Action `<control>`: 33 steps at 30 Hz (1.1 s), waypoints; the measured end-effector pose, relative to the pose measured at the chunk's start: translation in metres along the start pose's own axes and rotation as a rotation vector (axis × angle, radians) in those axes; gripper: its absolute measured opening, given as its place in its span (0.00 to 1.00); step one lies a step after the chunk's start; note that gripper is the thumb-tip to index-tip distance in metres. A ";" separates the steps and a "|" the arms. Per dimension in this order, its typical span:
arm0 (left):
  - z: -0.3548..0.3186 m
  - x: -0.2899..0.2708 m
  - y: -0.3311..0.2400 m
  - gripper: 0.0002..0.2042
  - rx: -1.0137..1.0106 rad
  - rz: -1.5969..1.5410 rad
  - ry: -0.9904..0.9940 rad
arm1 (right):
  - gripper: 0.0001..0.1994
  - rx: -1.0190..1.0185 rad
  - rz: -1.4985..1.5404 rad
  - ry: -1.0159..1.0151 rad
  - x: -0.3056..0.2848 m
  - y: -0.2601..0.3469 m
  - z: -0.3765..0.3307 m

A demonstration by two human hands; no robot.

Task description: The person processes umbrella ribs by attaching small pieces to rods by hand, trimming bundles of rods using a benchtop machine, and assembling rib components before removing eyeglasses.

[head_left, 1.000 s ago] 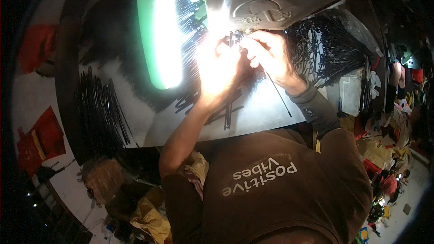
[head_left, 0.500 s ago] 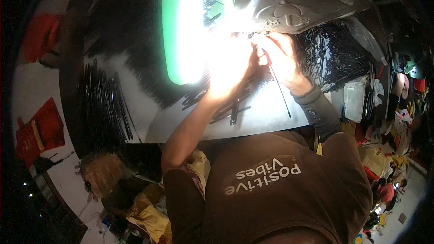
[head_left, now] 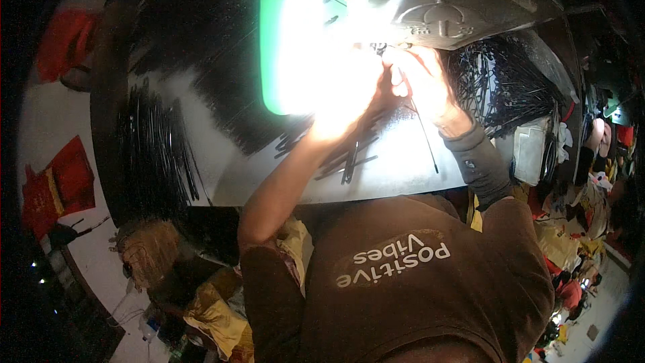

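Both hands work close together under the front edge of a grey cast-metal machine head (head_left: 470, 7). My left hand (head_left: 356, 84) is washed out by glare, so its fingers and anything in them are hidden. Beside it, my right hand (head_left: 426, 84) has its fingers curled and pinched near a small dark metal part of the machine. A thin dark strip (head_left: 426, 136) runs from beneath the right fingers down toward the front of the white tabletop (head_left: 289, 191). What lies between the two sets of fingertips cannot be made out.
A bright green-edged lamp (head_left: 272, 47) hangs left of the hands. Bundled black strips (head_left: 158, 141) lie at the table's left, and a tangled pile (head_left: 504, 81) sits right of the machine. A pale box (head_left: 531, 151) stands at the right edge.
The view has shifted slightly, so the lamp and machine appear farther right. Both hands stay together at the machine; the thin strip still hangs from the right hand.
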State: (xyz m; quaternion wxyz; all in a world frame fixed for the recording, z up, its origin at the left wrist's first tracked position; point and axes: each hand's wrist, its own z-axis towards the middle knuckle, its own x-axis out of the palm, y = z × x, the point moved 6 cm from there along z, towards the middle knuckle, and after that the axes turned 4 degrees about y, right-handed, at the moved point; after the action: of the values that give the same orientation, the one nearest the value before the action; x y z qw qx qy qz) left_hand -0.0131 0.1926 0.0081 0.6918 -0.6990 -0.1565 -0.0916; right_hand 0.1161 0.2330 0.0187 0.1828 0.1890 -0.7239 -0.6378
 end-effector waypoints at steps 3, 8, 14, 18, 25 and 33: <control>0.001 0.000 0.003 0.10 -0.016 -0.048 0.000 | 0.13 -0.189 -0.168 0.034 0.000 0.007 -0.001; 0.000 -0.001 0.004 0.11 -0.059 -0.085 -0.001 | 0.12 -0.130 -0.102 0.054 -0.002 0.002 0.001; -0.002 -0.005 0.005 0.12 -0.136 -0.101 0.016 | 0.14 0.119 0.066 0.185 -0.003 0.009 0.002; -0.001 -0.003 0.003 0.12 -0.082 -0.232 0.079 | 0.18 0.037 0.151 0.392 0.004 -0.009 -0.012; -0.001 0.001 0.007 0.15 -0.078 -0.248 0.041 | 0.17 0.424 0.194 0.366 0.034 -0.032 -0.043; 0.015 -0.005 0.013 0.12 0.051 -0.212 -0.025 | 0.18 0.219 0.260 0.281 0.028 -0.021 -0.034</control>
State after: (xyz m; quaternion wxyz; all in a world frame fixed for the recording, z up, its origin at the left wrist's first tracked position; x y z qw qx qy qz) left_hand -0.0142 0.2070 -0.0059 0.6938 -0.6617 -0.2405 -0.1514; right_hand 0.1098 0.1874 0.0026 0.3412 0.1999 -0.7746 -0.4935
